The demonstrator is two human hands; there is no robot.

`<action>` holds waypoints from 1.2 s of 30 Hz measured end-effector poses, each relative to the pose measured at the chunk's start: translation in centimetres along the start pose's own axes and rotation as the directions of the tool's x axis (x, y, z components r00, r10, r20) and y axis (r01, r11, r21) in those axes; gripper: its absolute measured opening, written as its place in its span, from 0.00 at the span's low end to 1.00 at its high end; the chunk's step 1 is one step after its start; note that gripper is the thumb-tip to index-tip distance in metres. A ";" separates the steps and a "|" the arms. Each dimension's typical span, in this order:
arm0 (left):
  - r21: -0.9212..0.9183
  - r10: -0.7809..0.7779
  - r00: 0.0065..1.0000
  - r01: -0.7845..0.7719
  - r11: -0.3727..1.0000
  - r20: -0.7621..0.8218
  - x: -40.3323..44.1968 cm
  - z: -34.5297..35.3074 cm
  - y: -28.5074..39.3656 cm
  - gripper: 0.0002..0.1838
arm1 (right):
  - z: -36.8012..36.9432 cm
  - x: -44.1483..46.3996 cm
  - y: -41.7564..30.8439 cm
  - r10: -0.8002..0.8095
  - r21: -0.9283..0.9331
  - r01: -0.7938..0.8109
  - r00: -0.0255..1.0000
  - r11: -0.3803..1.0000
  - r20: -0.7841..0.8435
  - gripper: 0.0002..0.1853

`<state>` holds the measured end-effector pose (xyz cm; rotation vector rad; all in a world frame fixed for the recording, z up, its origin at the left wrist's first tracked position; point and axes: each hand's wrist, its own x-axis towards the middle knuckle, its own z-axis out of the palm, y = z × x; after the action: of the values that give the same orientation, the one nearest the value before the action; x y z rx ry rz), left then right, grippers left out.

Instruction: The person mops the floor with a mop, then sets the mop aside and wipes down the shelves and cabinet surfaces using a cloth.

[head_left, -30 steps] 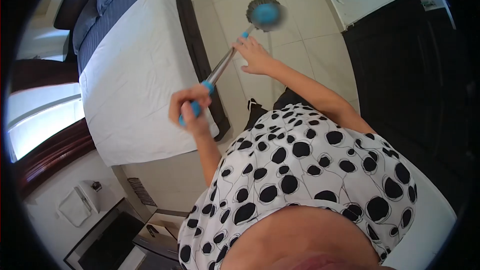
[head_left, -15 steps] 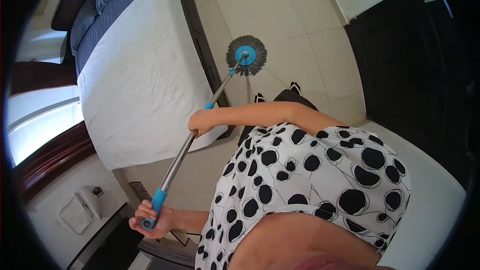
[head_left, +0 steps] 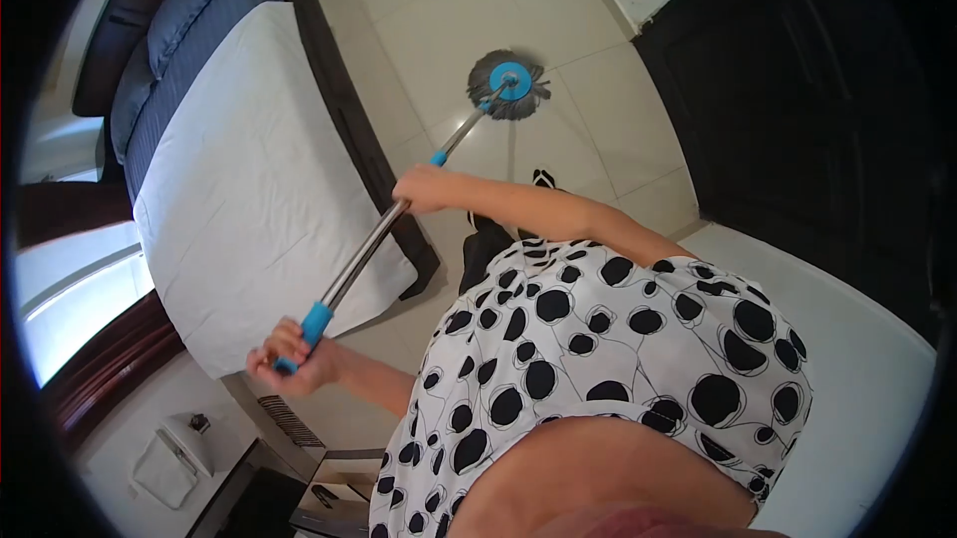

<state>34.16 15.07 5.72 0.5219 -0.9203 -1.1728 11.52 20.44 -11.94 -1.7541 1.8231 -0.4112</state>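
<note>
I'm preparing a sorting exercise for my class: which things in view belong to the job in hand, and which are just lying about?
Part of the job:
- mop handle, held by the left fingers and right fingers
- mop head
- tiled floor, beneath the mop head

Just around it:
- bed cover
- pillows
- dark red curtain

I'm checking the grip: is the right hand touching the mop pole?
Touching: the head view shows the right hand closed around the mop pole, which emerges on both sides.
</note>
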 end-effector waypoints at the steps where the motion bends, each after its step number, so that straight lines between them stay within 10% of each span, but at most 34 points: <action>1: -0.035 -0.024 0.999 0.025 0.999 0.030 -0.5 1.1 -1.4 0.10 | -0.5 -0.7 1.6 0.047 0.029 -0.045 0.997 0.999 -0.056 0.06; 10: -0.379 0.040 0.745 0.291 0.878 0.666 -1.9 23.1 -2.4 0.11 | -15.7 -14.1 8.7 0.288 0.179 -0.226 0.724 0.958 -0.627 0.03; 13: -0.353 0.045 0.600 0.406 0.843 0.799 2.2 17.2 -8.8 0.11 | -8.6 -8.5 9.4 0.309 0.183 -0.270 0.560 0.945 -0.768 0.05; 23: -0.139 -0.121 0.276 0.759 0.636 0.953 -3.3 22.6 -10.2 0.12 | -3.8 -20.4 6.1 0.629 0.420 -0.575 0.223 0.702 -0.745 0.04; 28: -0.079 -0.227 0.231 0.845 0.529 0.946 -5.9 22.1 -11.7 0.11 | -1.6 -23.2 4.8 0.784 0.475 -0.683 0.238 0.554 -0.573 0.02; 36: -0.081 -0.458 0.477 0.754 0.652 0.750 -4.8 15.5 -12.0 0.11 | 0.0 -20.3 6.6 0.714 0.384 -0.627 0.440 0.678 -0.545 0.03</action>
<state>14.22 17.17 3.42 0.0312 -1.0784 -2.3014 5.74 40.97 -11.94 -0.6286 2.7349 -0.8553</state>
